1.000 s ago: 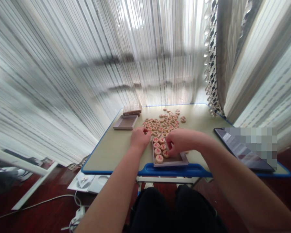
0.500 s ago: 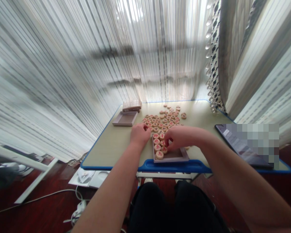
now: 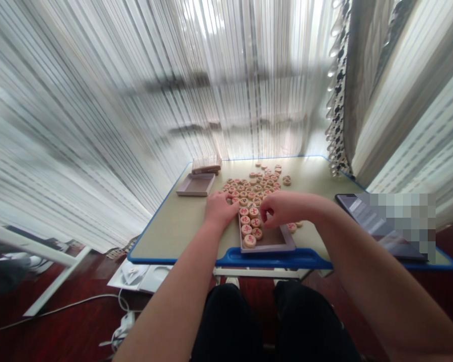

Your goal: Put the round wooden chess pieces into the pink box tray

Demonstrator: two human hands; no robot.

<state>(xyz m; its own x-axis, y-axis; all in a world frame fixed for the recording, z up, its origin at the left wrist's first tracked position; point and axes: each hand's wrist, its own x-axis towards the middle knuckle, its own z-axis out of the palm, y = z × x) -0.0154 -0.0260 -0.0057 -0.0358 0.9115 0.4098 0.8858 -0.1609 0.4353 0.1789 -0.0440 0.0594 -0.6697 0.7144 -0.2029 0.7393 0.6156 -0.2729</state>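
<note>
Round marked discs, some in a shallow box [image 3: 269, 248] at the worktop's [image 3: 166, 229] near edge, many loose beyond.
Right hand [image 3: 277, 208] over the box, fingers curled inward; cannot tell if its grip pinches anything. Left hand [image 3: 219, 208] beside the loose discs [image 3: 251, 195], fingertips bent close to the nearest; contact unclear. Boxed discs [image 3: 249, 241] lie flat, marks up, packed to the left side. Probably light, hard, smooth, not fragile; best taken by opposite rims, since flat faces may slip.
</note>
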